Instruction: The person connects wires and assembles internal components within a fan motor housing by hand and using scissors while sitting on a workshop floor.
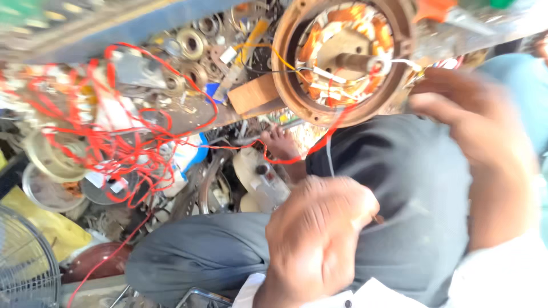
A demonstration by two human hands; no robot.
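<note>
Over on the left, loose red wire (114, 142) is lying in a big tangle on the messy floor, so it could be catching and pulling. Next, the person's left hand (317, 239) is curling into a fist by the knee; I cannot tell what it is holding. Up top, the round motor (342, 57) is resting near the lap. The right hand (474, 120) is blurring beside it, fingers bent, grip unclear, and could be snapping thin wires.

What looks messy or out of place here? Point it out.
Loose red wire sprawls in tangled loops over the heap of metal parts at left, with one strand running to the open motor stator. The picture itself is blurred, especially the right hand.
</note>
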